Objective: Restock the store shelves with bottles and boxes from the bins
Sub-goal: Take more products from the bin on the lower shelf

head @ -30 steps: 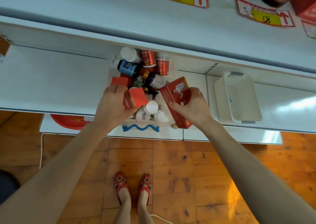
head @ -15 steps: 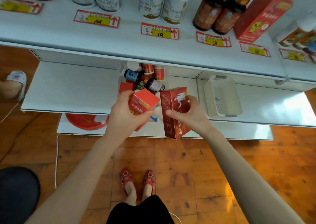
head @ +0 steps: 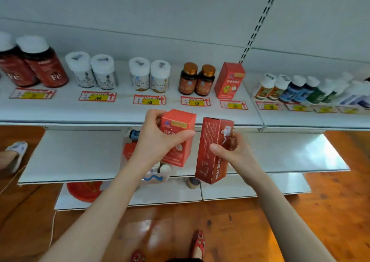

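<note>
White store shelving fills the upper half of the frame, over an orange wooden floor (head: 330,211) at the bottom. On the upper shelf (head: 120,111), bottles stand in pairs behind red and yellow price tags (head: 149,100): dark red bottles marked "Fe" (head: 46,63) at the upper left, white-capped bottles (head: 149,75) toward the middle, and two amber bottles with gold caps (head: 197,79) right of centre. A red box (head: 229,80) stands upright just beside the amber pair.

At the centre of the frame, in front of the upper shelf's edge, the left hand (head: 158,141) grips an orange-red box (head: 178,125), thumb across its front face and fingers curled round its far side. The right hand (head: 234,153) holds a taller dark red box (head: 210,141) nearly upright, thumb on its side face and fingers wrapped behind. The two boxes are just beside each other with a narrow gap between them.

Below the left hand, on the middle shelf, sits a bin (head: 154,176) of bottles and boxes, mostly hidden by the forearm; a blue-capped bottle (head: 134,134) shows at its far end. A red basin (head: 84,191) lies on the lowest shelf at the lower left.
</note>
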Available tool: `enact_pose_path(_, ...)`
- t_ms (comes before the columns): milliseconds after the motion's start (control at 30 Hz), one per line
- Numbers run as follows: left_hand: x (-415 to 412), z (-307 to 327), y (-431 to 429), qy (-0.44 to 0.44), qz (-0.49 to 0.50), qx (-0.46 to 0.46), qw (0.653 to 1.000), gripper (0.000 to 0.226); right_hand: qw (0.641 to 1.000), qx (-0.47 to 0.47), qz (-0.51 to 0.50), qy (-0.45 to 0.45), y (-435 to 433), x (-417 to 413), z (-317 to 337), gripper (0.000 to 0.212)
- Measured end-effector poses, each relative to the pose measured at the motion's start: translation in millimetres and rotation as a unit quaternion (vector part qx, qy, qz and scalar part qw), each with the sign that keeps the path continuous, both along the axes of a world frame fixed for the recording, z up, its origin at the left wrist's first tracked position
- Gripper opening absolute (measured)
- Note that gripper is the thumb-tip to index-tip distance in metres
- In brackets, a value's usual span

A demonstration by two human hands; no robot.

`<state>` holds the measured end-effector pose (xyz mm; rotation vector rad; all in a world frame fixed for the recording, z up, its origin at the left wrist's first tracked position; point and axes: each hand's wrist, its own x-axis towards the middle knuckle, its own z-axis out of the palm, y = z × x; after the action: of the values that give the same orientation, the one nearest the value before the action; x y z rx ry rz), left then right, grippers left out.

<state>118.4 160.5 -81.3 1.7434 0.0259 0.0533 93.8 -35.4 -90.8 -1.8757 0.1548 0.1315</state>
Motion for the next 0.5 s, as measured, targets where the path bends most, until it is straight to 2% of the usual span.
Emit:
enact_pose_path(100, 10.4, 23.0, -26.6, -0.043, -0.013, 0.011, 0.999, 0.074, 1.0, 0.02, 0.013, -0.01, -26.7, 9.3, 9.3, 0.056)
enact_pose_path(233, 27.7, 42.7, -65.0, -0.096, -0.031, 0.051, 0.994, 0.055, 0.998, 0.052, 0.009, -0.018, -65.5, 25.8, 18.6, 0.062)
enact_pose_path(433, 53.2, 69.0, -118.3, -0.099, -0.044, 0.118, 0.987, 0.038, 0.997, 0.062, 0.002, -0.034, -120.0, 41.4, 25.3, 0.063)
enact_pose_path(500, 64.4, 77.1, -131.7, -0.085, -0.057, 0.113, 0.988, 0.041, 0.996, 0.074, -0.011, -0.042, -135.7, 43.5, 26.6, 0.067)
